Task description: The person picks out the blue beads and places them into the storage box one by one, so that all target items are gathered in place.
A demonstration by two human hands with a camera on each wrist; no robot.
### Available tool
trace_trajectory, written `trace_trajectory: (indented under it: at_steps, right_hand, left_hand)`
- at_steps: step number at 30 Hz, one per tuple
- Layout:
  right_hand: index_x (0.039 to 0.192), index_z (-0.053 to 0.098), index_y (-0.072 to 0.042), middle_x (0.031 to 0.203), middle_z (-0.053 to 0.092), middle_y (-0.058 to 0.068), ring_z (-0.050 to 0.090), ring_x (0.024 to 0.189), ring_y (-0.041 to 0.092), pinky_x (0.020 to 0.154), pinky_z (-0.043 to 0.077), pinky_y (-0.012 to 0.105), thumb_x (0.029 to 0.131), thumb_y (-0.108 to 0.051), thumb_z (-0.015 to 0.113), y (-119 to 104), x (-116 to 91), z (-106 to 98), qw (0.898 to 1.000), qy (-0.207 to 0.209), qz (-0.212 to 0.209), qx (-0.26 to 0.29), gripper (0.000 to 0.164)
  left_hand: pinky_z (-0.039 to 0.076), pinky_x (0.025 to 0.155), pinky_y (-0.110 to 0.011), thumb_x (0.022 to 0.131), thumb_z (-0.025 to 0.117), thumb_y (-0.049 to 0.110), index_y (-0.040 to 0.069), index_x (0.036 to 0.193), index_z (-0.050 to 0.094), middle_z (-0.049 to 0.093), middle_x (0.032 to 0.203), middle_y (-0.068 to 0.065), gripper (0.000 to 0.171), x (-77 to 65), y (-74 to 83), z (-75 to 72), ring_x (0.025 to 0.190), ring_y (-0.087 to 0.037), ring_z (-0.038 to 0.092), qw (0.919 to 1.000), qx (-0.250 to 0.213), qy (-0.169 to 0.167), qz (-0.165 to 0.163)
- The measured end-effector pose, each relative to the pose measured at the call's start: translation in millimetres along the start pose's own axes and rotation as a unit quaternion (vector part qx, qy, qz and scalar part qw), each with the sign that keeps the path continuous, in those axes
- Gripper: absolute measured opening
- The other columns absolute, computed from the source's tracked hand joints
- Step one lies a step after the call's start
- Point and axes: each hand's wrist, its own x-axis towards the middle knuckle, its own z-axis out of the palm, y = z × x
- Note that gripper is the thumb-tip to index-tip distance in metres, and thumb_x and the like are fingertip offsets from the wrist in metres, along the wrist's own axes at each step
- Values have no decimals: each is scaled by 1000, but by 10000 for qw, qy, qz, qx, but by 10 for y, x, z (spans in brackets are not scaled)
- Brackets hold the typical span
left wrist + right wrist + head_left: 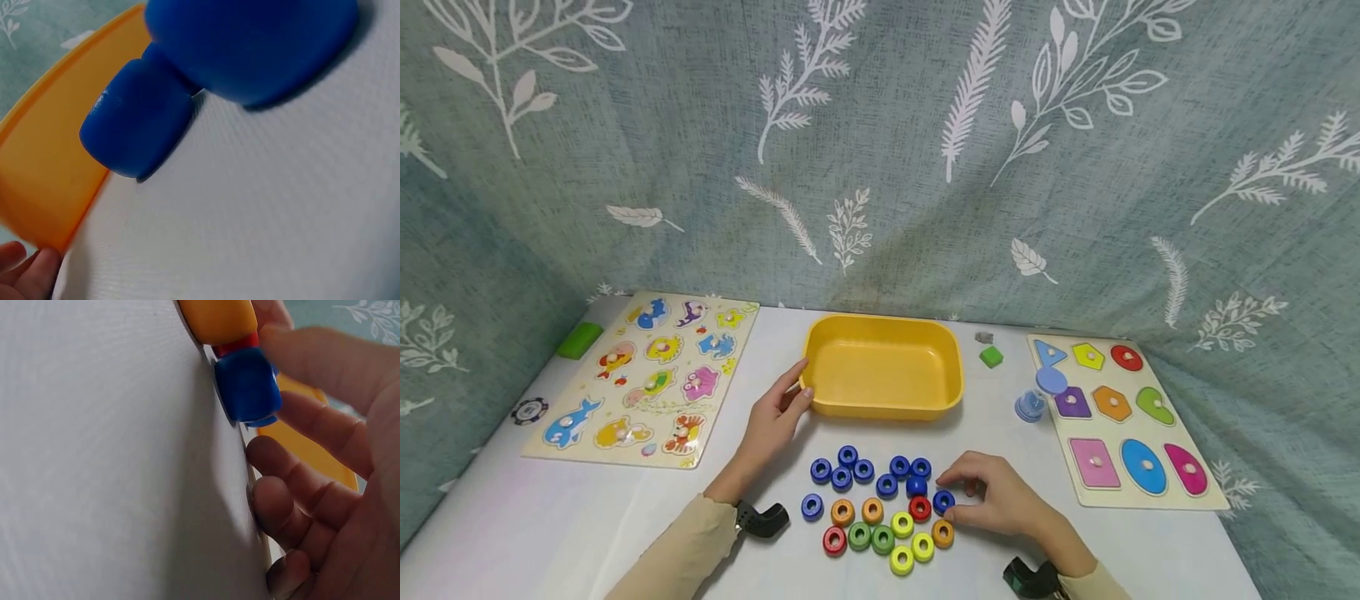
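A beige sleeve (681, 546) is nearest in the head view; the left hand (775, 417) grips a yellow tray (883, 412), ahead-left of the right hand (1000, 496). Left wrist: fingers (39, 275) meet its corner. Right wrist: parted thumb and forefinger flank a blue ring (247, 386) (contact unclear).

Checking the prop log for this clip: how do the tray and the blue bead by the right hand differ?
Colour: the tray is yellow, the bead blue.
Size: the tray is far larger than the bead.
Shape: the tray is a rounded rectangle, the bead a ring.
Contact: the left hand touches the tray's left side; the bead is at the right hand's thumb, grip unclear.
Shared: both have their openings facing up.
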Motion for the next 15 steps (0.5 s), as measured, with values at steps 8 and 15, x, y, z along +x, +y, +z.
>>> trace_trajectory:
  at_steps: [8,15]
  right_hand:
    - [99,73,-28,91,63,-16,52,74,3,63,49,16,79,-31,80,7,-9,14,9997,-99,231,-29,21]
    - [99,72,-27,92,65,-14,52,74,3,64,49,16,80,-31,79,10,11,-3,9998,-139,129,49,20]
  left_hand:
    - [55,94,-32,98,57,17,10,146,43,44,150,-16,50,20,-33,24,127,-37,54,9999,-155,-43,-24]
    - [56,93,-32,97,59,16,9,145,45,45,148,-19,51,3,-5,6,126,-38,55,9993,-371,-12,-45]
